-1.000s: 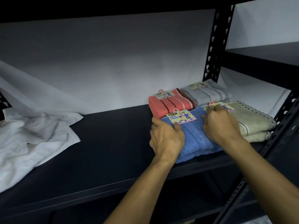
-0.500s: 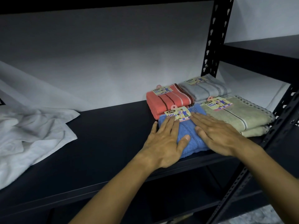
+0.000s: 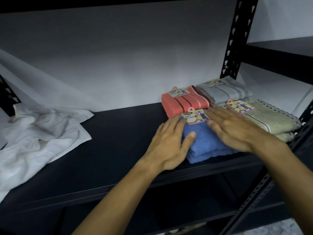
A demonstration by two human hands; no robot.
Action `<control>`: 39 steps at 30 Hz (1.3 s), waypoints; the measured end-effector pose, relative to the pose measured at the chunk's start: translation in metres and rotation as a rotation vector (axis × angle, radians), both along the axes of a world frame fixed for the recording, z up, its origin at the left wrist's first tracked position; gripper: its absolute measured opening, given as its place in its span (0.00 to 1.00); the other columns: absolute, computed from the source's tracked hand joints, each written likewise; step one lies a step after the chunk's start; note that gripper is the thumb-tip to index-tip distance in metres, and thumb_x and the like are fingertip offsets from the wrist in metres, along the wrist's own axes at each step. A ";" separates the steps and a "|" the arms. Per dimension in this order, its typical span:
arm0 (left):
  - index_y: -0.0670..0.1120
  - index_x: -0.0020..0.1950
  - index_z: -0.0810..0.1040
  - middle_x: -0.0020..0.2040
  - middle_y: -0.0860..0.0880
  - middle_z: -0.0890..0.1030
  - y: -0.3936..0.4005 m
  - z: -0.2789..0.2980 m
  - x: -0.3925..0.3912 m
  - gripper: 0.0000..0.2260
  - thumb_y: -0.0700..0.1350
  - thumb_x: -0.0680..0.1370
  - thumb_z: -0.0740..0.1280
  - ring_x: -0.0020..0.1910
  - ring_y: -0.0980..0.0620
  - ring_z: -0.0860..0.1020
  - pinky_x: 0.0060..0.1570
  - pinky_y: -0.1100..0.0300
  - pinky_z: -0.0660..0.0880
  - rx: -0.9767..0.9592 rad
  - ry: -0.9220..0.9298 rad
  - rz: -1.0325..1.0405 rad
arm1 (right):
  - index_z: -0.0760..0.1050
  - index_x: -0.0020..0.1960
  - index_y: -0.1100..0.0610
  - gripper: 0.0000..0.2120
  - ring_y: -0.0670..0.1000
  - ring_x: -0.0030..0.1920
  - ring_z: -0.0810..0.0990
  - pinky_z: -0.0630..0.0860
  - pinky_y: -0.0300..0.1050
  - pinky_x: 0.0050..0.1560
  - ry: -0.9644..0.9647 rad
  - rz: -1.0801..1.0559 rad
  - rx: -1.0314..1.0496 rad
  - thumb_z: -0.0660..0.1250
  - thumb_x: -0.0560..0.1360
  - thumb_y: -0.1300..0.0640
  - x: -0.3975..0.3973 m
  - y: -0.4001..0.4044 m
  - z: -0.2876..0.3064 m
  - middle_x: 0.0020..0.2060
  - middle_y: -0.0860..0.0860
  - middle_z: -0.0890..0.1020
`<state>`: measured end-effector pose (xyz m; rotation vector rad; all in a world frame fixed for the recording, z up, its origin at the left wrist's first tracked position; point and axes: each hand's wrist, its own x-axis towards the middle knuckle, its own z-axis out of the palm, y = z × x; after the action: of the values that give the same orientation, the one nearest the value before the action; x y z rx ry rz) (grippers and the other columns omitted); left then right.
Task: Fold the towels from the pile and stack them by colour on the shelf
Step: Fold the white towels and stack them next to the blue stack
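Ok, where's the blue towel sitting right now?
In the head view the blue towel lies folded at the shelf's front edge, right of centre, in front of the orange towel and left of the beige towel, with both hands flat on it.

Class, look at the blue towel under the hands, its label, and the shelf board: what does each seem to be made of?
Blue towel: soft looped cloth, probably cotton terry; its surface looks fuzzy and matte.
Label: printed card or paper, flat, with a pink hanger tab.
Shelf board: a dark, smooth, matte panel; painted metal or laminate, which one I cannot tell.
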<state>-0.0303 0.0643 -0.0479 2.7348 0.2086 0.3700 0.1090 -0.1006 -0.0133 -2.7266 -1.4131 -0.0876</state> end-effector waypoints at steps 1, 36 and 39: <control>0.48 0.80 0.57 0.80 0.51 0.54 0.007 0.001 -0.010 0.27 0.58 0.83 0.52 0.79 0.55 0.51 0.77 0.54 0.51 0.011 -0.049 0.043 | 0.51 0.79 0.54 0.29 0.47 0.77 0.50 0.41 0.43 0.76 -0.027 0.027 0.070 0.37 0.82 0.44 -0.007 0.008 0.004 0.78 0.49 0.55; 0.40 0.48 0.80 0.38 0.44 0.82 0.262 0.040 -0.273 0.04 0.35 0.76 0.67 0.31 0.40 0.78 0.28 0.54 0.72 0.602 -0.251 0.940 | 0.81 0.56 0.43 0.10 0.47 0.56 0.75 0.70 0.42 0.47 0.451 0.659 0.524 0.62 0.80 0.51 -0.232 0.414 0.003 0.58 0.43 0.78; 0.42 0.57 0.79 0.47 0.42 0.82 0.264 0.064 -0.268 0.09 0.41 0.81 0.61 0.38 0.38 0.79 0.34 0.48 0.75 0.551 -0.367 0.949 | 0.80 0.54 0.44 0.07 0.47 0.49 0.76 0.68 0.40 0.41 0.485 0.592 0.581 0.64 0.79 0.49 -0.227 0.417 0.023 0.50 0.44 0.76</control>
<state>-0.2979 0.3283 0.0165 2.7905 1.4926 1.3197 -0.1182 0.3163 0.0097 -1.6553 -1.6341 0.1602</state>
